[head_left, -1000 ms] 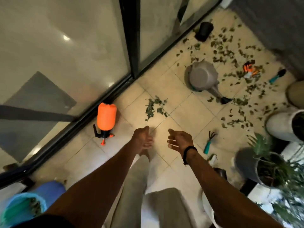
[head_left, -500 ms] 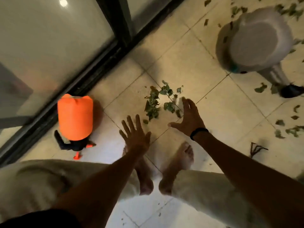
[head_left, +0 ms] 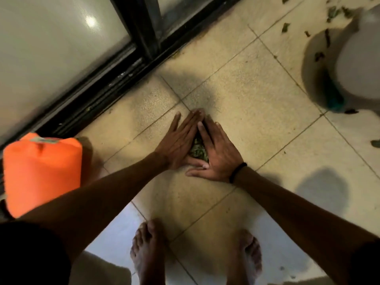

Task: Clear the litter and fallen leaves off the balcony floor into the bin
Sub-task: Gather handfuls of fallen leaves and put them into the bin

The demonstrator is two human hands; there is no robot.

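Change since earlier frames: both hands, spread apart above the scattered leaves half a second ago, have come down to the floor and closed in on them; the loose patch is now squeezed into 1 compact pile, and the view has dropped closer to the tiles.
Left hand (head_left: 178, 140): flat on the tiled floor (head_left: 257, 112), fingers straight and together, its inner edge pressed against the pile.
Right hand (head_left: 218, 153): likewise flat with straight fingers, a black wristband (head_left: 238, 172) at the wrist; its fingertips meet those of the left hand, so the 2 hands form a wedge around the leaves.
Leaf pile (head_left: 198, 150): small green heap on the floor between the 2 palms, touching both, directly ahead of the bare feet (head_left: 147, 251).
Handling (a judgement): very light, dry-looking and crumbly; it should compress easily but spill from any gap, so slide the fingers under from both sides and lift it cupped, not pinched.
Remaining litter: more leaf scraps (head_left: 285, 27) lie at upper right, near the grey watering can (head_left: 362, 58).
Surroundings: orange sprayer bottle (head_left: 42, 173) lies at left beside the black door track (head_left: 107, 87).
Bin: not in view now.
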